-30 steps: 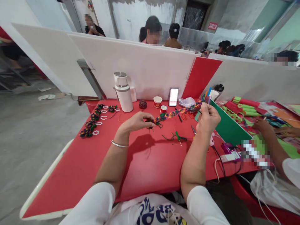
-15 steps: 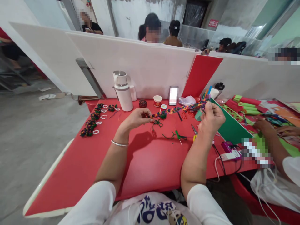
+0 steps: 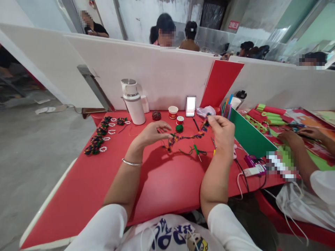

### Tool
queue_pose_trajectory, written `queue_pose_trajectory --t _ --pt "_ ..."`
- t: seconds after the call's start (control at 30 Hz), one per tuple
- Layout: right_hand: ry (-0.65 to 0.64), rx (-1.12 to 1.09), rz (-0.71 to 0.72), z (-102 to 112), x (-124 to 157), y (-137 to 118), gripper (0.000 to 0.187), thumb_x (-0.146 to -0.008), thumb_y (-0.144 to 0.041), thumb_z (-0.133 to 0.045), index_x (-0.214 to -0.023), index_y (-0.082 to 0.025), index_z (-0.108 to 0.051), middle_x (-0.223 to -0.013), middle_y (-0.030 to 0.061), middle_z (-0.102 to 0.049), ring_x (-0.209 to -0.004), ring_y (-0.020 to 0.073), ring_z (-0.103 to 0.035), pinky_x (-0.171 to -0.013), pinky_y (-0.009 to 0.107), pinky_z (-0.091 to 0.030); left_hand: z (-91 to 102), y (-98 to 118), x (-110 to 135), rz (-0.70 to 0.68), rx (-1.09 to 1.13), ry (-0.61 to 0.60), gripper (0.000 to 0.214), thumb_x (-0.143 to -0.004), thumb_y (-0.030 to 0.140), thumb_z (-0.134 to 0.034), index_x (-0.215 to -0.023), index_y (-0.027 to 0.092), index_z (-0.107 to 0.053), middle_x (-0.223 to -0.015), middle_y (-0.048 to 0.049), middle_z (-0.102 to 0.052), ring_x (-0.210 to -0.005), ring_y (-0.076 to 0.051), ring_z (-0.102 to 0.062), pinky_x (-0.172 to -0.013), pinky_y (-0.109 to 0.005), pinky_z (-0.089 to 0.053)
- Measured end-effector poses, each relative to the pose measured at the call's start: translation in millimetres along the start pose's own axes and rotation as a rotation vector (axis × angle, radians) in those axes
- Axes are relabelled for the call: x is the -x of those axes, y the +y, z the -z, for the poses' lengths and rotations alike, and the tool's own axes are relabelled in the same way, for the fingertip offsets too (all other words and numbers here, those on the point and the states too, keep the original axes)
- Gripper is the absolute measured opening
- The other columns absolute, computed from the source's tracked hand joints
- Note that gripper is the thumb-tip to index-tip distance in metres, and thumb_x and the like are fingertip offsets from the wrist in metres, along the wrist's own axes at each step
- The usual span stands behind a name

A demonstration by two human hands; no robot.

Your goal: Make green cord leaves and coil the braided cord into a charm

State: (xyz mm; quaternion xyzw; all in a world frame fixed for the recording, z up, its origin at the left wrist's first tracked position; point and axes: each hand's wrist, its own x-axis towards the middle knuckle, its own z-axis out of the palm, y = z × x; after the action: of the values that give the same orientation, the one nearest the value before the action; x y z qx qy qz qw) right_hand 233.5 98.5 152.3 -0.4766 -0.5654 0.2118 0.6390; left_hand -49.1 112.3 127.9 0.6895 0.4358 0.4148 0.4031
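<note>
A multicoloured braided cord [image 3: 187, 136] hangs slack between my two hands above the red table [image 3: 162, 181]. My left hand [image 3: 151, 132] pinches its left end, where loose strands dangle to the table. My right hand [image 3: 221, 130] pinches its right end, raised a little higher. A small green yarn ball [image 3: 179, 128] sits just behind the cord. A green-handled tool [image 3: 196, 150] lies on the table under the cord, beside a loose dark thread.
A white thermos [image 3: 133, 102], dark yarn ball [image 3: 156, 115], small cup [image 3: 173, 112] and red spool [image 3: 180, 120] stand at the back. Finished braided pieces with pearl rings [image 3: 101, 136] line the left. A green sheet [image 3: 248, 137], cables and another person's hands [image 3: 300, 137] are at right.
My right hand moved left and toward my left hand, so the cord that was stretched taut now sags in a curve. The view shifted slightly.
</note>
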Motion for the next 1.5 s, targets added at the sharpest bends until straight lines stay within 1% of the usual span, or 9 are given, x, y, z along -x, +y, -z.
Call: queue_pose_trajectory --t 0.1,0.23,0.37,0.53,1.0,1.2,1.33,1.4,1.5 --pt "-0.285 -0.035 -0.053 -21.2 10.3 -14.6 0.029 -0.084 -0.048 -0.076 -0.079 -0.019 -0.077 -0.064 -0.0019 -0.061 -0.060 0.0124 -0.051 -0.057 0.027 -0.042 -12.6 13.1 4.6 0.001 0.096 0.061 0.043 -0.070 0.040 -0.091 -0.105 0.018 -0.080 -0.099 -0.0090 -0.076 -0.069 -0.012 -0.063 -0.055 -0.022 -0.048" --pt "-0.507 -0.087 -0.084 -46.9 21.3 -30.2 0.028 -0.085 -0.048 -0.074 -0.078 -0.021 -0.076 -0.071 0.0013 -0.070 -0.067 0.0163 -0.060 -0.065 0.030 -0.049 -26.9 21.8 8.9 0.054 0.410 -0.074 0.060 -0.073 0.040 -0.090 -0.127 0.018 -0.073 -0.095 -0.0080 -0.076 -0.065 -0.013 -0.065 -0.046 -0.021 -0.044" --pt "-0.634 -0.166 -0.139 -56.2 25.7 -32.8 0.033 -0.087 -0.053 -0.071 -0.077 -0.022 -0.074 -0.070 0.0026 -0.072 -0.067 0.0186 -0.064 -0.066 0.033 -0.053 -32.6 18.7 6.5 0.051 0.526 -0.110 0.054 -0.069 0.040 -0.093 -0.114 0.016 -0.076 -0.080 -0.0037 -0.072 -0.057 -0.010 -0.060 -0.043 -0.019 -0.038" --pt "-0.589 -0.129 -0.110 -54.7 23.4 -25.6 0.033 -0.085 -0.053 -0.074 -0.079 -0.021 -0.077 -0.074 0.0021 -0.071 -0.070 0.0166 -0.061 -0.066 0.030 -0.051 -29.9 17.9 4.7 0.075 0.530 -0.062 0.041 -0.061 0.042 -0.097 -0.082 0.014 -0.075 -0.060 0.0023 -0.058 -0.048 -0.005 -0.043 -0.043 -0.020 -0.027" --pt "-0.599 -0.098 -0.105 -52.4 23.6 -16.2 0.035 -0.085 -0.052 -0.077 -0.103 -0.023 -0.083 -0.073 0.0000 -0.070 -0.063 0.0137 -0.056 -0.061 0.028 -0.046 -27.3 14.3 4.7 0.087 0.501 0.031 0.045 -0.067 0.054 -0.092 -0.082 0.015 -0.076 -0.064 -0.0014 -0.063 -0.052 -0.009 -0.051 -0.043 -0.021 -0.035" --pt "-0.380 0.020 0.027 -63.5 26.2 -17.7 0.029 -0.090 -0.047 -0.071 -0.087 -0.020 -0.080 -0.062 -0.0015 -0.060 -0.058 0.0121 -0.048 -0.056 0.027 -0.038 -33.3 17.1 0.9 -0.253 0.276 0.241 0.036 -0.079 0.051 -0.086 -0.087 0.016 -0.079 -0.099 -0.0095 -0.071 -0.087 -0.018 -0.066 -0.065 -0.026 -0.058" --pt "-0.459 0.033 0.003 -74.6 58.1 -12.7 0.028 -0.091 -0.045 -0.070 -0.091 -0.019 -0.079 -0.061 -0.0027 -0.058 -0.056 0.0109 -0.046 -0.055 0.025 -0.035 -23.9 -2.5 32.6 -0.324 0.161 0.277 0.031 -0.082 0.047 -0.083 -0.093 0.018 -0.080 -0.121 -0.0144 -0.069 -0.104 -0.023 -0.068 -0.067 -0.027 -0.061" --pt "-0.551 0.077 -0.061 -82.1 88.2 -2.4 0.026 -0.092 -0.042 -0.069 -0.093 -0.019 -0.079 -0.063 -0.0023 -0.062 -0.056 0.0107 -0.048 -0.055 0.025 -0.035 -22.8 -22.5 66.2 -0.202 0.138 0.293 0.032 -0.079 0.047 -0.084 -0.092 0.019 -0.081 -0.122 -0.0142 -0.069 -0.107 -0.025 -0.068 -0.065 -0.026 -0.061" --pt "-0.665 0.214 -0.174 -92.8 139.9 20.1 0.020 -0.093 -0.038 -0.068 -0.091 -0.022 -0.080 -0.066 -0.0016 -0.067 -0.059 0.0120 -0.056 -0.057 0.024 -0.037 -33.2 -53.6 122.0 0.167 0.175 0.196 0.035 -0.072 0.046 -0.089 -0.089 0.016 -0.080 -0.080 -0.0066 -0.071 -0.069 -0.015 -0.066 -0.052 -0.021 -0.052"
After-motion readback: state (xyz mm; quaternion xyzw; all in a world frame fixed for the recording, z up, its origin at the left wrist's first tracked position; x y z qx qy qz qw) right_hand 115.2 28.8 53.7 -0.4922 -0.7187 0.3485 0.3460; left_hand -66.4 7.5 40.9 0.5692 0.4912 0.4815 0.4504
